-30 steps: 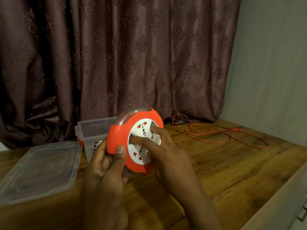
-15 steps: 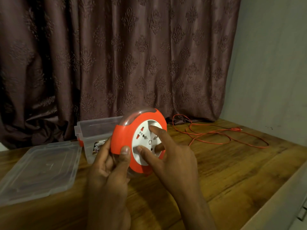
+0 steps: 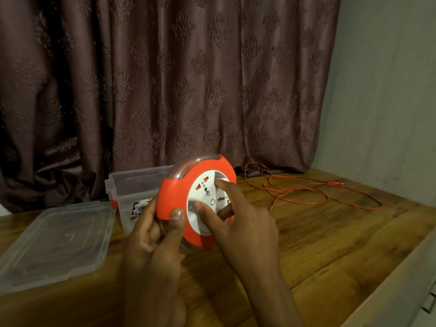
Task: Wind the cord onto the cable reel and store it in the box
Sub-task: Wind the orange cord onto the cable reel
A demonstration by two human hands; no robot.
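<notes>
Orange cable reel (image 3: pixel 175 197) held upright above wooden counter (image 3: pixel 330 244), left hand (image 3: pixel 153 234) clamped on its rim w/ thumb in front, right hand (image 3: pixel 238 223) w/ fingers spread on white socket face, cord (image 3: pixel 313 194) loose behind at right, box (image 3: pixel 134 185) open behind reel, lid (image 3: pixel 56 241) flat at left.

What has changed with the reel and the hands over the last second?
The right hand has turned the white socket disc, its fingers shifting around it. The left hand still grips the orange cable reel. Cord, box and lid stayed put.
</notes>
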